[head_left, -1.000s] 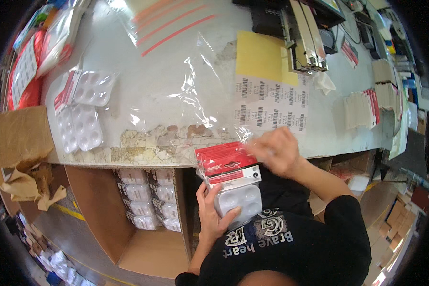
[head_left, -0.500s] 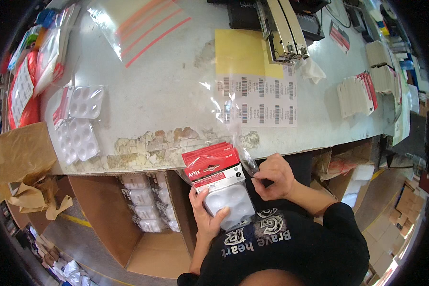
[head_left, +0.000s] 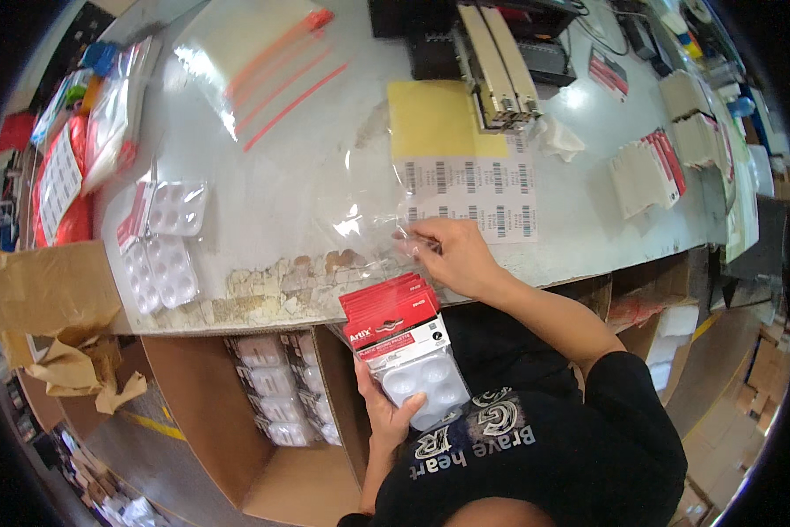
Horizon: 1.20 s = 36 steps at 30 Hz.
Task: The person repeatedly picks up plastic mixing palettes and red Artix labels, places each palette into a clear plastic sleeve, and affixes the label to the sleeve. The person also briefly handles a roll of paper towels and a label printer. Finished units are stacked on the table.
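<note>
My left hand (head_left: 386,404) is wrapped round a stack of packaged white plastic paint palettes (head_left: 426,386) with red header cards (head_left: 391,307). The stack is tilted in front of my body, just below the table edge; its thumb lies on the front palette. My right hand (head_left: 443,250) is over the table's front edge, fingertips pinched on a clear plastic bag (head_left: 355,220). The clear film stretches above the header cards; how far it covers the stack is hard to make out.
Two packaged palettes (head_left: 162,255) lie at left on the table (head_left: 281,193). Clear bags with red strips (head_left: 272,70), a barcode label sheet (head_left: 470,189) and a bag sealer (head_left: 500,79) lie farther back. Stacked cards (head_left: 650,180) stand at right. Below, an open carton (head_left: 202,413) holds packed palettes.
My right hand has moved up and left from beside the stack to over the table edge, drawing the clear film with it. My left hand still holds the stack. The view has shifted slightly.
</note>
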Each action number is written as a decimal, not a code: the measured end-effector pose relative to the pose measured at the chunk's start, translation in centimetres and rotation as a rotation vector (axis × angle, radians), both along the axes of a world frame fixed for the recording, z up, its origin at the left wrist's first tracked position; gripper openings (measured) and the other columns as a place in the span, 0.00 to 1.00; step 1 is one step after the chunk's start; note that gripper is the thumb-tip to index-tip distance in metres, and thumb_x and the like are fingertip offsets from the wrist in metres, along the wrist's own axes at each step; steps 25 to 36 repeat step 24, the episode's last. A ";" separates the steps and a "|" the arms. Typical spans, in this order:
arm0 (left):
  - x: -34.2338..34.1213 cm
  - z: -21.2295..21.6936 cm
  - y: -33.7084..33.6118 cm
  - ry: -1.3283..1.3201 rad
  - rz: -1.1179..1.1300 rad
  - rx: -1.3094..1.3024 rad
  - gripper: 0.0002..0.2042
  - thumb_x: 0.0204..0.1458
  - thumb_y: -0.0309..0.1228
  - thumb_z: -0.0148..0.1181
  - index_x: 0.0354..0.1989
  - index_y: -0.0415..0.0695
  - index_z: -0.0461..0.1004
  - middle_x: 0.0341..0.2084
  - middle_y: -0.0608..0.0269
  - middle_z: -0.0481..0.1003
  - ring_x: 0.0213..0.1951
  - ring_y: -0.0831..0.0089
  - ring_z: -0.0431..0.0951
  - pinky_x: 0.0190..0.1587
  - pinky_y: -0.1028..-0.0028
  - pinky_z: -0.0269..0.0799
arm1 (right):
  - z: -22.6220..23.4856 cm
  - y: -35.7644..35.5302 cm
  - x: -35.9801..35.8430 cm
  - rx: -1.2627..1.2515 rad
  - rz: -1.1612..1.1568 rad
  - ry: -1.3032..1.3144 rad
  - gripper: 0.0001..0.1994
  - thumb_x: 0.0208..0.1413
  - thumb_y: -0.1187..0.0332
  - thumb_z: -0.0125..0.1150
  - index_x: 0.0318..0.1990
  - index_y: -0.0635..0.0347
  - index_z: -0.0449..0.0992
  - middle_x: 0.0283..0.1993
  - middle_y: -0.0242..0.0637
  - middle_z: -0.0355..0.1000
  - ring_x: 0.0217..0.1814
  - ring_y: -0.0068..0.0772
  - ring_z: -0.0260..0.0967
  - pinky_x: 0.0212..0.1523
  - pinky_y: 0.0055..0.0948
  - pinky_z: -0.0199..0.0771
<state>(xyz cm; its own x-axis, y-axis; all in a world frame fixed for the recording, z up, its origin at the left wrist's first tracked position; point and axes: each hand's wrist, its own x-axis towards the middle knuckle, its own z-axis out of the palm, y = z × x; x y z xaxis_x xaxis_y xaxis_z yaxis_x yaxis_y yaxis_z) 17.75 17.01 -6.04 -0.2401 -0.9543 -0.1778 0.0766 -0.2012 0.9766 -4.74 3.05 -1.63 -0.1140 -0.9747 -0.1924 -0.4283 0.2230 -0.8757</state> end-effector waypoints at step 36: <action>0.3 -1.8 -0.3 -0.139 0.038 0.122 0.54 0.33 0.37 0.69 0.68 0.39 0.38 0.61 0.52 0.52 0.63 0.62 0.52 0.64 0.67 0.42 | -6.1 29.2 -30.5 0.958 -0.857 0.756 0.28 0.49 0.55 0.59 0.51 0.71 0.68 0.45 0.54 0.73 0.49 0.51 0.72 0.51 0.40 0.71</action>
